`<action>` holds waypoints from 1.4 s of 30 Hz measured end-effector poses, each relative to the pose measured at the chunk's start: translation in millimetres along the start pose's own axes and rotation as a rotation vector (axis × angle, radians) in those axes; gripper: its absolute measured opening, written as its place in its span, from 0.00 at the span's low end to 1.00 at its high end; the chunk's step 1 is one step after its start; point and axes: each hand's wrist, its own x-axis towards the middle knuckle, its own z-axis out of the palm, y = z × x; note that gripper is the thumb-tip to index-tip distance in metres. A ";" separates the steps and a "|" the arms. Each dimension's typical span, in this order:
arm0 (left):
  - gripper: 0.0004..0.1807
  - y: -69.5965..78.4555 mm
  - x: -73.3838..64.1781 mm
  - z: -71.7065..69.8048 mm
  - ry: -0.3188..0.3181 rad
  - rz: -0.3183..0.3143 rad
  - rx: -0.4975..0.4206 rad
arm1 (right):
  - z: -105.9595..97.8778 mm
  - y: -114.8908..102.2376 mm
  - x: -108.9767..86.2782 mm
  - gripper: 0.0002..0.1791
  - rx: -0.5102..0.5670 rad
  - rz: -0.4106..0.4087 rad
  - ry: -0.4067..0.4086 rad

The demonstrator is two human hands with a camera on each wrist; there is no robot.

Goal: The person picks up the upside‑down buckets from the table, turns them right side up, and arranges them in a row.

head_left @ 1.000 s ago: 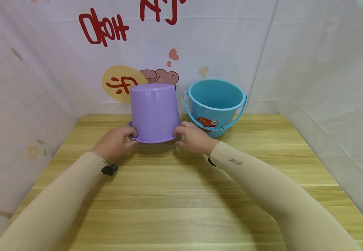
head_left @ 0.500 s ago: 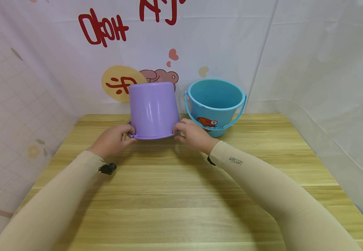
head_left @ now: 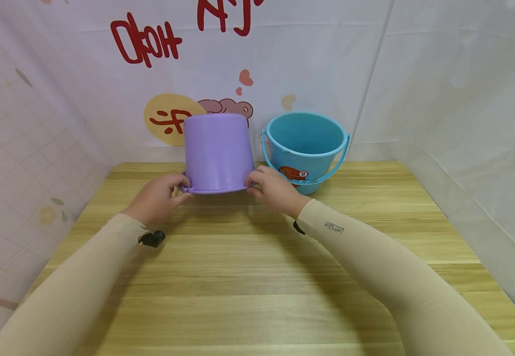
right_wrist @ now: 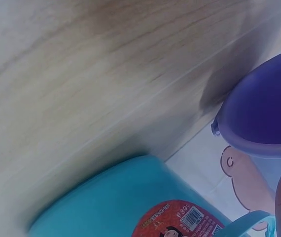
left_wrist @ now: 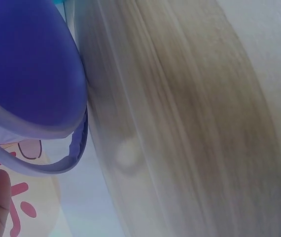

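Purple bucket (head_left: 218,153), mouth downward, is between the two hands, arms stretched out over the wood-grain table (head_left: 239,277) in beige sleeves (head_left: 75,277). At its left side the left hand (head_left: 157,198) pinches the rim between thumb and fingers; at its right side the right hand (head_left: 277,192) grips the rim likewise. Its near edge is clear of the tabletop; I can't tell about the far edge. Just past the right hand, a light-blue bucket (head_left: 320,165) stands upright, and behind hangs a white printed backdrop (head_left: 320,59).
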 end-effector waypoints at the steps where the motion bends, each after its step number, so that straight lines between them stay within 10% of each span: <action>1: 0.08 0.3 -0.2 -0.3 0.006 0.001 -0.001 | -0.8 -0.2 0.2 0.05 0.001 -0.001 0.002; 42: 0.12 13.9 -2.2 -15.5 0.210 0.059 -0.047 | -16.0 -9.4 -4.2 0.04 0.062 -0.082 0.156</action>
